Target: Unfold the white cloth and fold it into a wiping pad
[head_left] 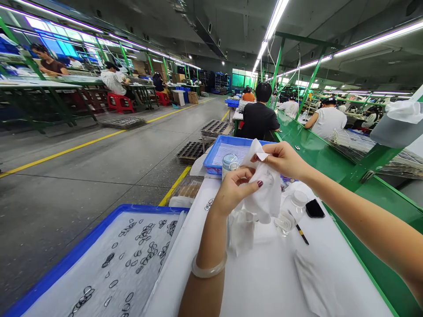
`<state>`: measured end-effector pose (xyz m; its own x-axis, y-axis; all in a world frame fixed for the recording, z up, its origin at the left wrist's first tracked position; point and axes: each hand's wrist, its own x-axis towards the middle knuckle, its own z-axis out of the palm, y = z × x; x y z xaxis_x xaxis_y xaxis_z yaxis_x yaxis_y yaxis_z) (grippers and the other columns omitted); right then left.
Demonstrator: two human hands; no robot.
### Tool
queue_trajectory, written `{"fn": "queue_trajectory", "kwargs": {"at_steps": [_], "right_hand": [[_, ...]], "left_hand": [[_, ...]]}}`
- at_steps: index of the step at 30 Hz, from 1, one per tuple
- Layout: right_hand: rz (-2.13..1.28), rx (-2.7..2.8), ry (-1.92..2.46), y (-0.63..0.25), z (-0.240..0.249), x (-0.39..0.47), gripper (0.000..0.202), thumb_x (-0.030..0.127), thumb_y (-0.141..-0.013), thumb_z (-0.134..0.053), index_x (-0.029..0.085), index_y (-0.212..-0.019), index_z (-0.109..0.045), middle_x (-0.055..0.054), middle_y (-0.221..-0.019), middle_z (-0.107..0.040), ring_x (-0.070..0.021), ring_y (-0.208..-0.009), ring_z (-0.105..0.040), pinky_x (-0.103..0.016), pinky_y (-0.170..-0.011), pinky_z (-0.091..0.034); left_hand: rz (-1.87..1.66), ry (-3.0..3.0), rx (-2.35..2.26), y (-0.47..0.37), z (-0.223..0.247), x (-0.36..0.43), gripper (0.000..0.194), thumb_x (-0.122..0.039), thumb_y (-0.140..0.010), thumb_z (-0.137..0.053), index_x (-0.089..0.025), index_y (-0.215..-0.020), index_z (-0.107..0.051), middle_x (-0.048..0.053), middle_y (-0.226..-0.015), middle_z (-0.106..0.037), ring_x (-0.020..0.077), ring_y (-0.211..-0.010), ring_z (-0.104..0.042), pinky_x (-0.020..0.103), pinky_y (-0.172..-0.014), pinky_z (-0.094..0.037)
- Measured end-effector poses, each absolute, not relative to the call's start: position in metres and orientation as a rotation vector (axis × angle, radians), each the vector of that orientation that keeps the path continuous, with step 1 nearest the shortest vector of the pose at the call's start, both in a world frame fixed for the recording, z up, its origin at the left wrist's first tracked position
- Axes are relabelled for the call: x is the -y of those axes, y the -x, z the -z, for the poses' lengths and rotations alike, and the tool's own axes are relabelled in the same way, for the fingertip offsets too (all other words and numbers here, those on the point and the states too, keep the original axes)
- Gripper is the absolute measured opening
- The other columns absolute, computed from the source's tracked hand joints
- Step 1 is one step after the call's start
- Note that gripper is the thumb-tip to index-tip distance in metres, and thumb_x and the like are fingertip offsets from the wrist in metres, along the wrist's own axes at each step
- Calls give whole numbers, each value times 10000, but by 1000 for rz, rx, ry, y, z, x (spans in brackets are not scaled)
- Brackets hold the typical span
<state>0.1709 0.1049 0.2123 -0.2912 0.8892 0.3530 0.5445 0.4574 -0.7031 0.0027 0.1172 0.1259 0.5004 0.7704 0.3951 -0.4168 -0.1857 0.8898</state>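
Note:
Both hands are raised over the white-covered table, holding a white tissue between them. My left hand pinches its near left side, with the thumb lying across the front. Higher up and to the right, my right hand grips a folded upper corner. Whether a small part lies inside the tissue is hidden. Below the hands stands another crumpled white tissue. A clear bottle is just right of them, with a thin black tool with a yellow band beside it.
A blue-rimmed tray at the left holds many dark rings on white paper. Farther off are another blue tray and a lidded jar. A black phone lies at the right, beside the green conveyor. A person in black sits ahead.

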Motion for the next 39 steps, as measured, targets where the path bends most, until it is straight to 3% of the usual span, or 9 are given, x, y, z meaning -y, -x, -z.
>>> {"fn": "queue_trajectory", "kwargs": {"at_steps": [4,9,14,24,26,30,32,35,39], "right_hand": [[-603,1982,1188,-175,-212,-104,341,439,-811,-641,122,-822,-766,-57,-776,-701,-137,-668,-561,-229,-575,-398],[-596,1985,1196,-174,-213,-102,380,484,-804,-641,126,-808,-766,-62,-776,-695,-141,-675,-562,-232,-580,-390],[-632,1966,1238,-178,-208,-104,436,558,-792,-654,134,-799,-757,-57,-775,-677,-161,-710,-558,-249,-615,-402],[-840,2006,1272,-162,-183,-108,448,560,-672,-753,121,-725,-679,5,-663,-566,-116,-639,-450,-237,-588,-355],[-821,2021,1286,-160,-185,-109,449,560,-671,-743,131,-645,-611,27,-604,-490,-99,-599,-397,-232,-560,-320],[-691,2080,1193,-148,-190,-112,423,538,-741,-689,146,-638,-567,24,-609,-489,-100,-605,-402,-238,-566,-299],[-626,2124,1138,-136,-195,-116,366,494,-766,-689,136,-711,-632,14,-645,-542,-108,-631,-440,-241,-593,-313],[-502,2250,1130,-117,-205,-122,211,342,-789,-707,132,-803,-706,14,-677,-593,-104,-651,-478,-242,-640,-331],[-638,2310,1006,-109,-218,-129,358,351,-794,-734,154,-1091,-694,-36,-1011,-676,-108,-753,-562,-235,-714,-412]], "left_hand": [[-968,-1365,-310,6,-126,-119,516,-392,-647,-824,-178,-541,-367,-46,-606,-373,92,-587,-353,231,-556,-268],[-992,-1445,-380,15,-127,-122,516,-587,-679,-774,-175,-568,-483,-25,-604,-408,108,-581,-367,241,-539,-277],[-1173,-1625,-649,37,-125,-125,230,-390,-754,-761,-181,-796,-676,19,-767,-583,136,-649,-474,251,-577,-367],[-1577,-1807,-713,7,-130,-111,128,-143,-844,-604,-224,-939,-575,6,-866,-676,158,-802,-625,262,-727,-438],[-1701,-1731,-732,5,-129,-113,180,-179,-827,-661,-232,-984,-590,24,-982,-677,173,-932,-630,272,-811,-451],[-1537,-1384,-530,8,-126,-121,681,-319,-590,-896,-248,-1171,-547,89,-1296,-584,258,-1229,-555,319,-949,-477],[-1320,-1307,-469,9,-123,-125,709,-305,-516,-926,-229,-1132,-583,90,-1219,-630,275,-1175,-595,329,-910,-508],[-1188,-1164,-480,9,-117,-131,455,-263,-526,-906,-180,-898,-658,49,-878,-700,232,-874,-671,310,-758,-536],[-1209,-962,-486,22,-110,-146,327,-328,-570,-865,-174,-679,-598,-33,-542,-545,124,-540,-551,270,-609,-516]]}}
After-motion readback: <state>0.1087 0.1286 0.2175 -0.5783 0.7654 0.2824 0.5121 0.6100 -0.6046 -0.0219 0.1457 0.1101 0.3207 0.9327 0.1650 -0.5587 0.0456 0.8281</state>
